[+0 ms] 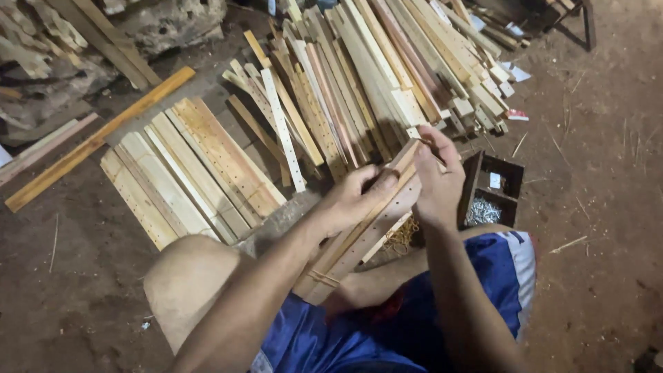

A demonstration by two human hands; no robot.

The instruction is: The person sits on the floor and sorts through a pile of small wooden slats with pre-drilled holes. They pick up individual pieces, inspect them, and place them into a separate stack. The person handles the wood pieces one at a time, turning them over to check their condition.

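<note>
My left hand (pixel 356 197) grips a bundle of thin wooden slats (pixel 359 238) that slants up from my lap, bound low down with a rubber band (pixel 322 278). At the bundle's upper end my right hand (pixel 436 176) pinches a small thin object, too small to tell what, against the top slat. The slats carry rows of small holes. My knee (pixel 190 280) and blue shorts (pixel 483 276) fill the lower frame.
A dark wooden box (pixel 507 173) with small metal nails (pixel 482 211) sits on the dirt floor right of my hands. Yellow rubber bands (pixel 400 235) lie under the bundle. Piles of drilled slats (pixel 200 173) and long strips (pixel 387 69) spread ahead; one long plank (pixel 97 141) lies left.
</note>
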